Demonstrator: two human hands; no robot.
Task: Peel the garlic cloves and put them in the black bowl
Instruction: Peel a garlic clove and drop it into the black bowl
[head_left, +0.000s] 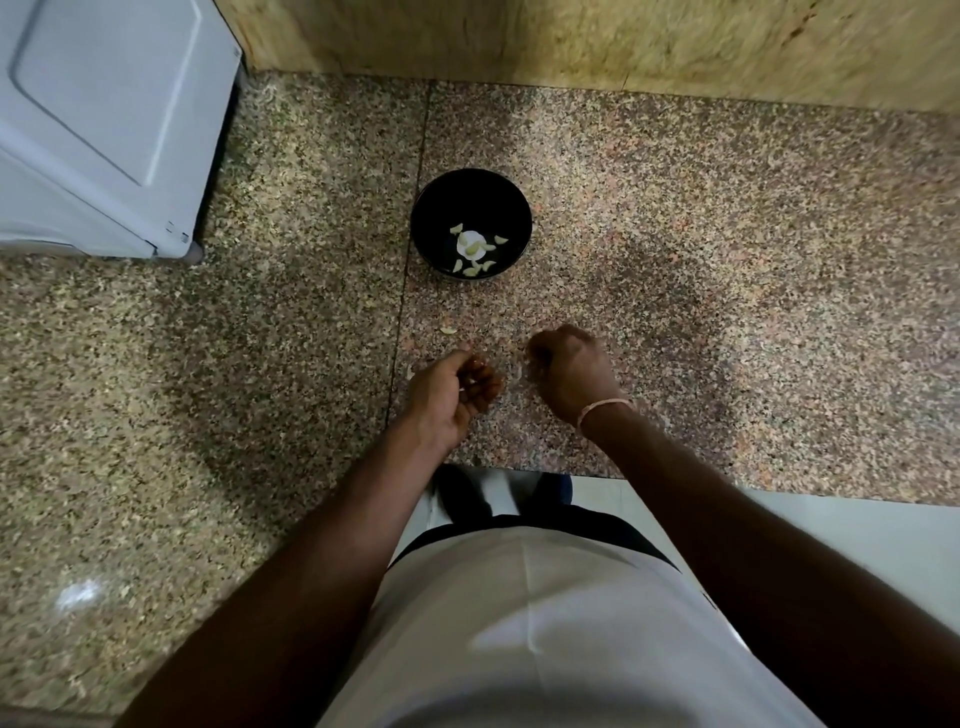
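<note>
A: Head view, looking down: what is on the table?

B: A speckled stone table. A black bowl sits far from the person, near the middle, holding several pale peeled cloves. A small pale scrap lies between bowl and hands; clove or skin, I cannot tell.

A: And the hands?

B: The left hand is near, palm turned up, fingers curled loosely round something small and pale. The right hand, just beside it, is curled knuckles up; what it holds, if anything, is hidden.

A: What could go wrong?

B: I judge a clove may slip from the loose left palm. The bowl stands apart from the hands, so a tossed clove could miss. Skin flakes are hard to spot on the speckle and could go in with the cloves.
</note>
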